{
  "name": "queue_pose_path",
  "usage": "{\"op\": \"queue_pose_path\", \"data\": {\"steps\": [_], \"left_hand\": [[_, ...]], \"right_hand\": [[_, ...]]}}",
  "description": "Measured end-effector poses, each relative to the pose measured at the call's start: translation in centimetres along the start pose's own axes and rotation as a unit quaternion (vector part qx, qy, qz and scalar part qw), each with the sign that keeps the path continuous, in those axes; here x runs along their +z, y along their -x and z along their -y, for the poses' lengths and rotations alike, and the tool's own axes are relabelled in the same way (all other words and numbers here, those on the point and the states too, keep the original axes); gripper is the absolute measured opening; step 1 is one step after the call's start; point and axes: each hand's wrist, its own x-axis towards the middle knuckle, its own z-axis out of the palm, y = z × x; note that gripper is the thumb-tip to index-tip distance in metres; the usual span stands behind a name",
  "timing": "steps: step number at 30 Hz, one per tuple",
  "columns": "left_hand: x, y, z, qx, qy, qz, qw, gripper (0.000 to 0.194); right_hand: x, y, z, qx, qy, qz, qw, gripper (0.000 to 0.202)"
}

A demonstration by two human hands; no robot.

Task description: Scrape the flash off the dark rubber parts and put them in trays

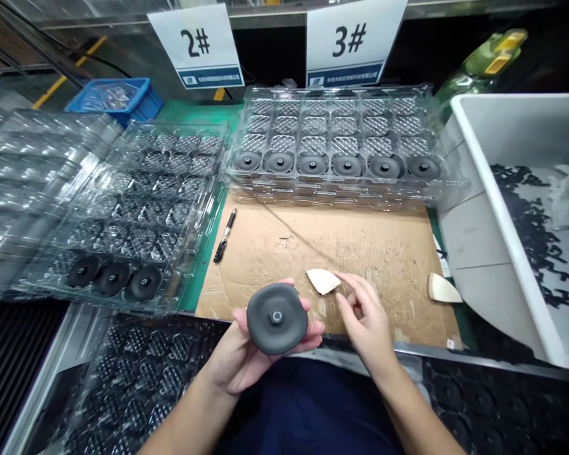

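A round black rubber-like part point(277, 319) with a small ring at its centre rests in my left hand point(246, 354), whose fingers curl round its edge. To the right, my right hand point(367, 319) pinches the corner of a cream wedge-shaped piece point(323, 281) between thumb and forefinger, just above the cardboard point(265, 253). The two hands are apart. Similar black parts fill the front row of the clear tray stack point(346, 196) behind the cardboard, and several lie in the near row of the left clear tray point(171, 253).
A black pen point(225, 237) lies on the cardboard's left. Another cream wedge point(443, 289) is at its right edge, beside a white bin point(507, 253) with black scraps. A blue basket point(145, 104) stands back left. Dark trays point(137, 379) flank my lap.
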Motion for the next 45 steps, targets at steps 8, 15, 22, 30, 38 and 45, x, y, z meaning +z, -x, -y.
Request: {"op": "queue_pose_path", "data": {"steps": [8, 15, 22, 30, 38, 45], "left_hand": [[-0.6, -0.8, 0.8, 0.178, -0.529, 0.027, 0.829, 0.088], [-0.6, -1.2, 0.9, 0.218, -0.601, 0.017, 0.769, 0.104], [-0.6, -0.9, 0.3, 0.168, -0.572, 0.0, 0.803, 0.108], [-0.2, -0.6, 0.3, 0.033, -0.466, 0.009, 0.884, 0.107], [0.2, -1.1, 0.8, 0.058, -0.497, 0.028, 0.865, 0.106], [0.2, -1.6, 1.2, 0.126, -0.543, 0.033, 0.83, 0.104]], "right_hand": [[-1.0, 0.5, 1.5, 0.035, -0.062, 0.012, 0.997, 0.025], [-2.8, 1.7, 3.9, 0.071, -0.196, 0.042, 0.977, 0.03], [-3.7, 0.2, 5.8, 0.106, -0.241, 0.258, 0.93, 0.022], [-4.2, -0.6, 6.3, 0.136, -0.316, 0.331, 0.879, 0.019], [-4.3, 0.7, 5.5, 0.188, -0.351, 0.272, 0.876, 0.012], [-4.6, 2.0, 5.1, 0.182, -0.371, 0.179, 0.893, 0.012]]}}
